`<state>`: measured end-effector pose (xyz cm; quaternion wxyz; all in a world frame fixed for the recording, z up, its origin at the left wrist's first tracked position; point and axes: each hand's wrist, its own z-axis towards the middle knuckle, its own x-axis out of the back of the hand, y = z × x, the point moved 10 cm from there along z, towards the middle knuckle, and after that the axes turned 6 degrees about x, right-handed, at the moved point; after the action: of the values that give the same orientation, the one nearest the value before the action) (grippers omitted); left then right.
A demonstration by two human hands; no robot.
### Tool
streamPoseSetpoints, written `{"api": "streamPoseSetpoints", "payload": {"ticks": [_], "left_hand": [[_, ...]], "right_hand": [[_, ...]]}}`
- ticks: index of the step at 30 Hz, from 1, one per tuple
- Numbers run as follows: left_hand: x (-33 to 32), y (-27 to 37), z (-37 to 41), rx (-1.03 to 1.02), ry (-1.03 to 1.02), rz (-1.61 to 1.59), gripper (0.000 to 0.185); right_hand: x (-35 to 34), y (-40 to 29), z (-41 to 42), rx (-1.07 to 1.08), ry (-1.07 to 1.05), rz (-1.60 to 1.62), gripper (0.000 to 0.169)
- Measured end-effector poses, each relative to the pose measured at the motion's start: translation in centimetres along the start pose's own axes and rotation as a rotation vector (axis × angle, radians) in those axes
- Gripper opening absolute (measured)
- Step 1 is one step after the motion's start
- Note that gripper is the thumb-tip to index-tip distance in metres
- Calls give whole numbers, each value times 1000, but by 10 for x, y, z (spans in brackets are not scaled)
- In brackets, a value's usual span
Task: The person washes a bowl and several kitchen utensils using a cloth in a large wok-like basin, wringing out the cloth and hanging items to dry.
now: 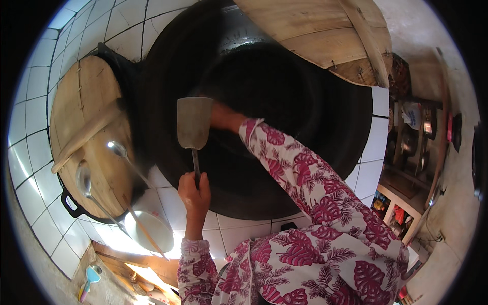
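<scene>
A metal wok spatula (195,122) is gripped by its handle in my left hand (195,194), blade raised over a very large dark wok (263,183) set in a white tiled stove top. Behind the blade, my right hand (225,116) reaches over the wok's inside; its fingers are partly hidden by the blade and in dark shadow, so whether they hold anything cannot be told. A wooden lid (328,30) overlaps the wok's far right side.
At left, a round wooden lid (91,95) with a wooden bar covers a smaller pan. A white bowl (150,228) stands near its front edge, with two metal ladles (84,179) (119,149) and a thin stick (143,225) across. Shelves (408,179) with pots are at right.
</scene>
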<state>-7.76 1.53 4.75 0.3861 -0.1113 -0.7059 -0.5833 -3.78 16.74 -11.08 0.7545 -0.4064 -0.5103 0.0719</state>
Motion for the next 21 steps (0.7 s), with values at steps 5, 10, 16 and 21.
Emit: {"api": "streamPoseSetpoints", "payload": {"ticks": [5, 10, 16, 21], "left_hand": [[2, -6, -6, 2, 9, 9, 14], [4, -1, -4, -38, 30, 4, 14], [3, 0, 0, -51, 36, -22, 15], [0, -3, 2, -58, 37, -32, 15]], "right_hand": [[68, 77, 25, -233, -345, -630, 45], [168, 187, -36, -674, -29, -510, 41], [210, 175, -162, -471, -184, -999, 40], [130, 91, -256, -582, -846, -724, 40]]}}
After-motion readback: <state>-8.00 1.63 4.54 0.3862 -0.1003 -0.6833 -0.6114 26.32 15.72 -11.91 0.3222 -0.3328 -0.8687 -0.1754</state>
